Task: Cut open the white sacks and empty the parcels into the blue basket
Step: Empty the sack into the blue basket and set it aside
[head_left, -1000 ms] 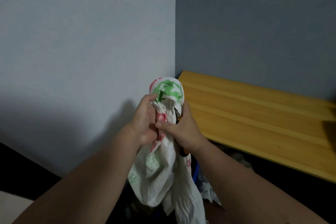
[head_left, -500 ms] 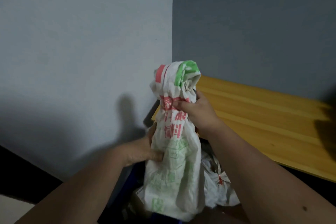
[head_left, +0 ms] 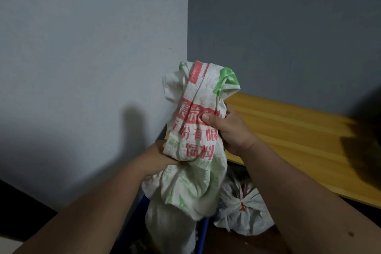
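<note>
Hands are gripping one white sack (head_left: 198,130) that you are holding upright in front of the wall corner. Your right hand (head_left: 231,132) is clenching the sack's upper part from the right side, with the thumb (head_left: 208,118) pressing across the red print. Your left hand (head_left: 158,159) is gripping the sack lower down from the left, with the fingers closing into a fold of the fabric; the fingertips are hidden behind the sack. Above the right hand, the sack's bunched top is flaring out, showing a red stripe and green marks. Below the left hand, the sack is hanging slack, and its lower end is dropping over the basket (head_left: 203,231), of which only a blue rim is showing at the bottom edge of the view. You cannot tell what the basket is holding. A second sack (head_left: 243,210), tied shut with a red tie (head_left: 242,205), is lying just right of the basket, below the edge of the wooden counter (head_left: 299,142). The counter is running along the grey wall to your right.
</note>
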